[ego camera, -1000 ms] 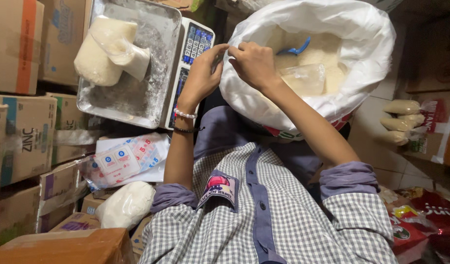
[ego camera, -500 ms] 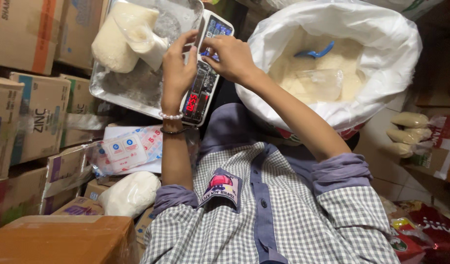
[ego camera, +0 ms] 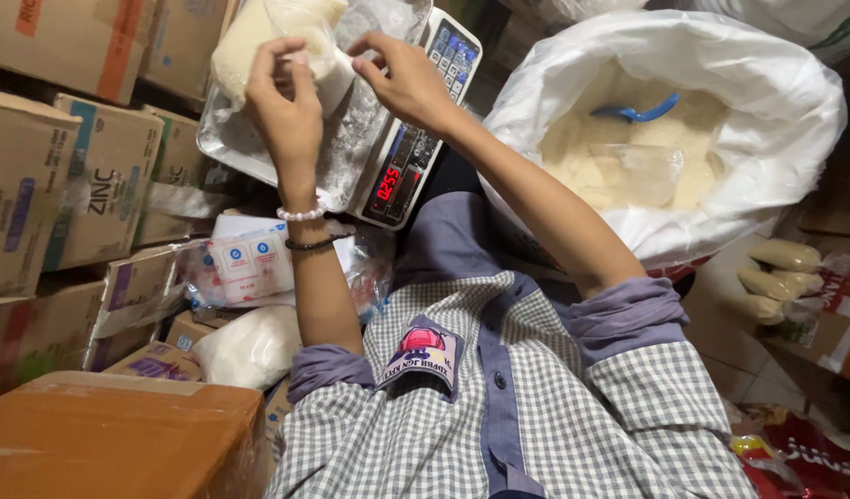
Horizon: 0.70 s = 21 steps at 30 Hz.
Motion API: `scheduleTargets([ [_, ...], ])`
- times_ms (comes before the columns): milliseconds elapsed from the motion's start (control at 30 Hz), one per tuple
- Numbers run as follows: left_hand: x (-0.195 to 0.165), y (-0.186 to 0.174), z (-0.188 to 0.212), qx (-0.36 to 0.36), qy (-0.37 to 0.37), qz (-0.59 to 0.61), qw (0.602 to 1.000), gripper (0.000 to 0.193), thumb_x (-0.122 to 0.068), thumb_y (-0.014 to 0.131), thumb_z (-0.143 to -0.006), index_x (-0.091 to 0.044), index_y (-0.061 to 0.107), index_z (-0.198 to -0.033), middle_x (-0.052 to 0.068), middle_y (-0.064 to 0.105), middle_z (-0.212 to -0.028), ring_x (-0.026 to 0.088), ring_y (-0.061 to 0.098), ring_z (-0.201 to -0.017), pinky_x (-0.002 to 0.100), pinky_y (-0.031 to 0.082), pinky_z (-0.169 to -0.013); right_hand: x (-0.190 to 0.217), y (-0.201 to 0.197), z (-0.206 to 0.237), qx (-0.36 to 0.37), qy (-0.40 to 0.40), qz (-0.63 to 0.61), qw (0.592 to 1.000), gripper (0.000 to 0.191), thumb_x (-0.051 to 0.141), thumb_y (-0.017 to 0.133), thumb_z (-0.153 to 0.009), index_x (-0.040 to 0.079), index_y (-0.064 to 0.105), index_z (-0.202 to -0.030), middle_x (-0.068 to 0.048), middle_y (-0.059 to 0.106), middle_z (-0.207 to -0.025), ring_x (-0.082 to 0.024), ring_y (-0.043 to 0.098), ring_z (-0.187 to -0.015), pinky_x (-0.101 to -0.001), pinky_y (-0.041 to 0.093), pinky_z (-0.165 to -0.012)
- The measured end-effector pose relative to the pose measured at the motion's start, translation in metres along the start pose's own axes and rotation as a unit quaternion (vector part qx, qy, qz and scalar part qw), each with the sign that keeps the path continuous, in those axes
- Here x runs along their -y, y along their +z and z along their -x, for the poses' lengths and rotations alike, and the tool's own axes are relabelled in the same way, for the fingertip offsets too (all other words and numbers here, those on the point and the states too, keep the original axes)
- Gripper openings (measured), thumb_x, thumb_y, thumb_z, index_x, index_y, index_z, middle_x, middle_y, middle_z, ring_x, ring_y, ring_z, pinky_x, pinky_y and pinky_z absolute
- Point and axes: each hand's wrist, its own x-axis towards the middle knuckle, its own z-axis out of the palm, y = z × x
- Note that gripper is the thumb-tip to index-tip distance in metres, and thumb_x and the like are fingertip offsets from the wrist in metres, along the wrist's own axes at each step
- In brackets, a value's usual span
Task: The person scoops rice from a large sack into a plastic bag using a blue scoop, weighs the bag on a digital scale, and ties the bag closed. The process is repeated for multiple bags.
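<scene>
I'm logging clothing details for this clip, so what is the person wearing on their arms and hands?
Both forearms are bare, with grey-purple sleeves rolled above the elbows on a checked shirt. The left hand has a white bead bracelet and a thin dark band at the wrist. The right hand wears nothing.

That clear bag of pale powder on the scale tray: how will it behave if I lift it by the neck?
The filled bag looks soft and bulging, so it will probably sag and feel heavy for its size. Both hands, left hand and right hand, pinch its thin plastic neck, which seems floppy. Powder dusting the scale tray suggests slippery film.
</scene>
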Motion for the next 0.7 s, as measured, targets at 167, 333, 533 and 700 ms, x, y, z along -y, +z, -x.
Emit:
scheduleTargets([
  [167,0.014,0.005,-0.023,-0.095,0.049,-0.022,0.994,0.041,-0.026,0.080,-0.100,-0.005,0.056,-0.125,0.006,0.061,-0.096,0.015,0.065,-0.076,0.030,0.056,-0.065,-0.002,0.024,-0.027,0.021,0.175,-0.194,0.965,0.044,0.046,0.059,-0.096,0.016,0.064,-0.126,-0.003,0.074,-0.091,-0.010,0.066,-0.069,-0.0324,0.057,-0.054],
  [333,0.026,0.013,-0.042,-0.055,-0.013,-0.008,0.998,0.048,-0.030,0.084,-0.091,-0.004,0.055,-0.120,0.005,0.066,-0.086,0.015,0.069,-0.066,0.030,0.055,-0.062,0.000,0.037,-0.041,0.029,0.205,-0.312,0.927,0.046,0.050,0.069,-0.092,0.015,0.066,-0.121,0.002,0.070,-0.093,-0.005,0.061,-0.074,-0.0234,0.053,-0.055],
  [533,0.034,0.015,-0.049,-0.044,0.034,0.037,0.998,0.017,-0.011,0.075,-0.097,-0.003,0.061,-0.098,0.006,0.075,-0.087,0.015,0.076,-0.078,0.030,0.062,-0.071,-0.004,0.040,-0.043,-0.002,0.134,-0.416,0.900,0.029,0.033,0.080,-0.092,0.008,0.068,-0.101,0.000,0.068,-0.087,-0.006,0.061,-0.075,-0.0204,0.049,-0.060],
  [700,0.028,0.001,-0.036,0.023,-0.048,0.136,0.989,0.020,-0.003,0.072,-0.092,-0.003,0.052,-0.090,0.005,0.065,-0.082,0.011,0.070,-0.064,0.026,0.058,-0.056,-0.003,0.028,-0.045,-0.018,0.107,-0.466,0.878,0.020,0.019,0.081,-0.093,0.005,0.067,-0.096,-0.003,0.069,-0.081,-0.008,0.063,-0.070,-0.0223,0.054,-0.063],
])
